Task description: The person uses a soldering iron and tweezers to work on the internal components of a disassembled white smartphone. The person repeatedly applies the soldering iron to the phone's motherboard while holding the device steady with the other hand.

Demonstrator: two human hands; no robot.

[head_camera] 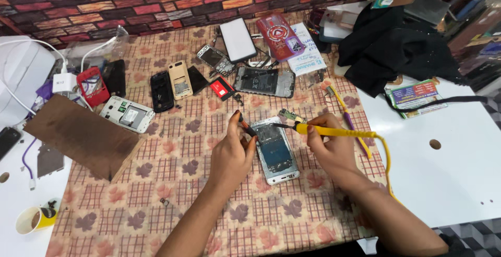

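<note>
While the yellow paper cup [28,220] at the table's left edge holds brown liquid, the opened phone [275,150] lies mid-cloth (back off, silver frame, blue part inside). Left hand [232,155] pinches a black probe [245,125]; right hand [330,147] grips the yellow-handled iron [334,131].

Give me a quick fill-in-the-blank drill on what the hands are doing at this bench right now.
1. The right hand holds a tool with a ____ handle.
2. The tool's tip reaches the top end of the opened ____ lying on the patterned cloth.
3. The left hand pinches a small orange-and-black tool at the phone's ____ edge.

Missing words: yellow; phone; left
</note>
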